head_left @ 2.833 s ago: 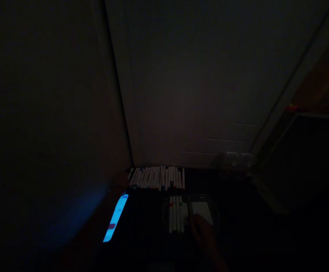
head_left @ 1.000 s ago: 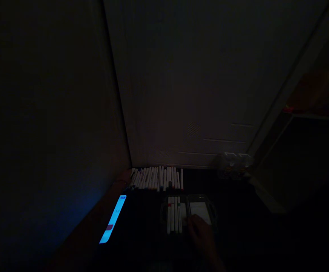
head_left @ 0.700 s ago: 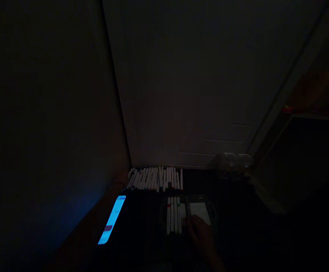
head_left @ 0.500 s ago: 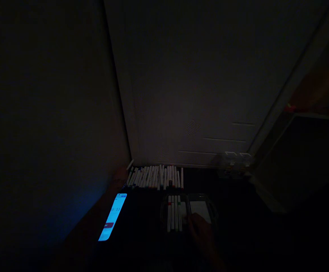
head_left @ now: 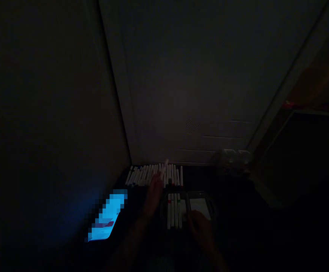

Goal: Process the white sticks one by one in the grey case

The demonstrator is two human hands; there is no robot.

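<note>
The scene is very dark. A row of several white markers [head_left: 153, 175] lies on a dark surface against the wall. My left hand [head_left: 154, 192] is raised over that row and holds one white marker [head_left: 164, 167], its tip pointing up and away. A clear case [head_left: 188, 211] in front holds several white markers [head_left: 173, 211] on its left side. My right hand [head_left: 200, 226] rests on the case's near edge; its fingers are too dark to make out.
A phone with a glowing blue screen [head_left: 106, 217] lies at the left by the wall. A small clear container [head_left: 235, 158] stands at the back right. A dark box or cabinet [head_left: 303, 151] rises on the right.
My left hand has come into view from the left and lifted a marker over the row. The right hand has stayed on the case. The view has shifted slightly.
</note>
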